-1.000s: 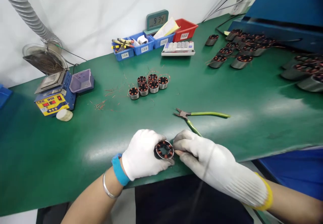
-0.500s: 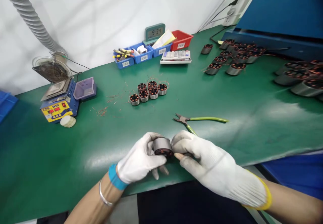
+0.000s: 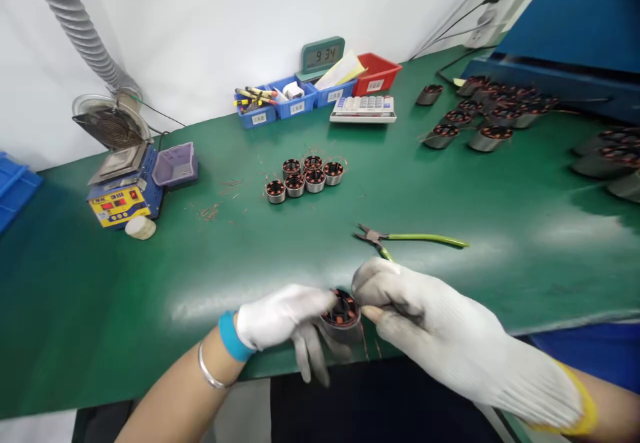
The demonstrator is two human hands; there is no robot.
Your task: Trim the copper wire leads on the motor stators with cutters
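A motor stator (image 3: 341, 328), a grey metal ring with copper windings inside, is tilted with its wound face up near the table's front edge. Around its left side are the gloved fingers of my left hand (image 3: 277, 320), partly blurred. My right hand (image 3: 435, 330), also gloved, pinches at the stator's right rim with thumb and forefinger; what lies in the pinch is hidden. Thin copper wire ends hang below the rim. Beyond my right hand lie green-handled cutting pliers (image 3: 425, 237), jaws apart.
Several small stators (image 3: 315, 180) stand mid-table, with copper wire scraps (image 3: 209, 212) to their left. More stators (image 3: 491, 138) crowd the right. A solder pot (image 3: 120, 206) and purple tray (image 3: 175, 164) stand left. Blue bins (image 3: 297, 105), a red bin (image 3: 377, 73) and a calculator (image 3: 363, 108) line the back.
The stator has turned, its wound face going from downward to upward. My left fingers have shifted around it, and my right hand stays pinched at its side. The camera view has moved slightly.
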